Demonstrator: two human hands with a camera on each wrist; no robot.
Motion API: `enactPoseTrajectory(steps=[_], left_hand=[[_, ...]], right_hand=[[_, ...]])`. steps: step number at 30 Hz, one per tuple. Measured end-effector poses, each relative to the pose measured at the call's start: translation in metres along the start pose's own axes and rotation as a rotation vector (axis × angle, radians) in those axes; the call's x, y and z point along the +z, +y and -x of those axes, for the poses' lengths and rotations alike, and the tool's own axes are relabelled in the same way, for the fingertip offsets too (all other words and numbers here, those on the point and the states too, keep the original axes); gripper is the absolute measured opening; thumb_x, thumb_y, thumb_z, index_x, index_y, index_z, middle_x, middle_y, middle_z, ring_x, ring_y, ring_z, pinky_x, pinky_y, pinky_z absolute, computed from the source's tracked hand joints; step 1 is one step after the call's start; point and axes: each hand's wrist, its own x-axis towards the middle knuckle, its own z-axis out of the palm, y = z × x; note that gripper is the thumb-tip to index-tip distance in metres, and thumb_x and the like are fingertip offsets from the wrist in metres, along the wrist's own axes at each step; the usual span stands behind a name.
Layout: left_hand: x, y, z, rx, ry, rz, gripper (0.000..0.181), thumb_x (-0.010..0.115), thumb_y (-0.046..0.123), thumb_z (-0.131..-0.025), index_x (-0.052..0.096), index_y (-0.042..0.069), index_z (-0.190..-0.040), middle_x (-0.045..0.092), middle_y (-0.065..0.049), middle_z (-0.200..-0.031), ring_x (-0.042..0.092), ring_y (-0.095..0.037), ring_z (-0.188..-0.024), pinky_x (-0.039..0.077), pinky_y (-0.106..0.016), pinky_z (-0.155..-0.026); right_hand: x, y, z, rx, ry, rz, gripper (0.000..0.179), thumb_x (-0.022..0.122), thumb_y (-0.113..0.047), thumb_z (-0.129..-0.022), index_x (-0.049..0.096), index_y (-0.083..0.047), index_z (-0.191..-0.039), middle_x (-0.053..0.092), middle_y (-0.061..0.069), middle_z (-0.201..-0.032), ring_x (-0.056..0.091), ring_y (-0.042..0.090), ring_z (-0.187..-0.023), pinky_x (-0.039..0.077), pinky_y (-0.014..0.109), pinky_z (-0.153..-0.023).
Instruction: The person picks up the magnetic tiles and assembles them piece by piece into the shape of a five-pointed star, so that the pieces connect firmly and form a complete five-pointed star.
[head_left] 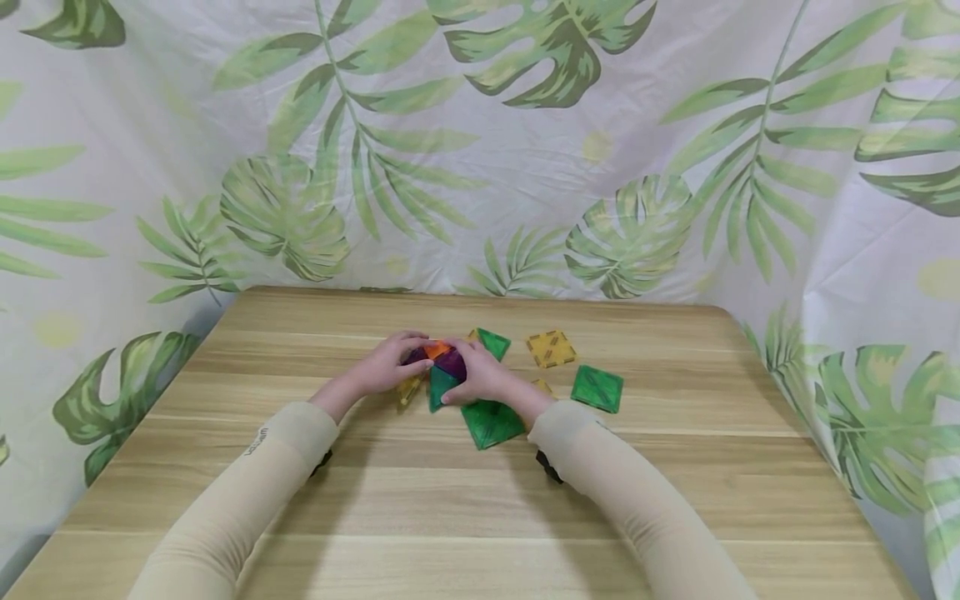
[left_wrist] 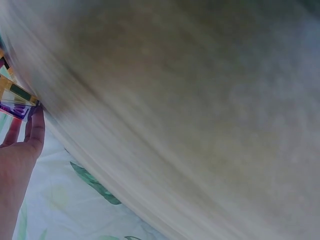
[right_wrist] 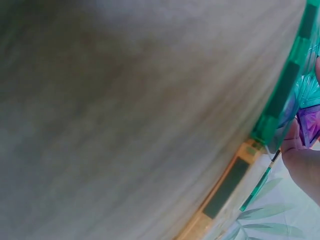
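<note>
When viewed from the head camera, found a glossy, translucent magnetic-tile structure (head_left: 446, 373) at eleven o'clock from the middle of the wooden table (head_left: 435, 517). Noted orange facet (head_left: 437, 350) at twelve, purple facets (head_left: 452, 362) at ten and one o'clock, teal facet (head_left: 441, 388) with radiating lines at six. Recorded left hand (head_left: 388, 363) at nine o'clock, gripping with bent fingers, and right hand (head_left: 482, 374) at three, pinching with thumb on teal. Logged loose yellow square tile (head_left: 551, 349) and green square tile (head_left: 597, 389) near three o'clock. Cannot tell full outline, partly covered by fingers.
</note>
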Motion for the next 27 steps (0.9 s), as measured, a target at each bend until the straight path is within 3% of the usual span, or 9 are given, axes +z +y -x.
enactPoseTrajectory(steps=[11,17,23,27], left_hand=[[0.004,0.003,0.001,0.013,0.006,-0.025,0.044,0.054,0.030,-0.097,0.055,0.000,-0.129,0.045,-0.024,-0.137,0.041,-0.042,-0.127,0.032,-0.055,-0.105],[0.003,0.006,0.001,0.027,-0.041,-0.017,0.045,0.056,0.027,-0.096,0.052,0.001,-0.133,0.045,-0.023,-0.137,0.042,-0.040,-0.127,0.033,-0.054,-0.105],[-0.003,0.003,0.005,0.083,-0.126,-0.013,0.069,0.074,0.027,-0.082,0.044,-0.003,-0.137,0.047,-0.021,-0.137,0.042,-0.037,-0.127,0.032,-0.051,-0.106],[-0.006,-0.003,0.011,0.076,-0.200,-0.103,0.081,0.076,0.036,-0.078,0.041,-0.001,-0.140,0.040,-0.021,-0.143,0.033,-0.041,-0.132,0.026,-0.055,-0.108]], right_hand=[[-0.001,-0.003,0.001,0.014,-0.014,0.050,0.091,0.076,-0.047,-0.074,0.028,-0.020,-0.147,0.036,0.018,-0.139,0.042,0.029,-0.125,0.040,0.043,-0.101],[0.000,-0.005,0.001,-0.001,-0.022,0.057,0.090,0.077,-0.045,-0.075,0.030,-0.020,-0.147,0.038,0.019,-0.137,0.044,0.028,-0.122,0.041,0.042,-0.101],[-0.003,-0.001,0.003,-0.026,-0.049,0.092,0.092,0.078,-0.045,-0.073,0.032,-0.016,-0.147,0.041,0.017,-0.130,0.048,0.024,-0.111,0.043,0.038,-0.097],[-0.006,0.002,0.004,-0.039,-0.076,0.090,0.092,0.079,-0.044,-0.073,0.032,-0.018,-0.148,0.041,0.016,-0.130,0.048,0.024,-0.110,0.042,0.038,-0.097]])
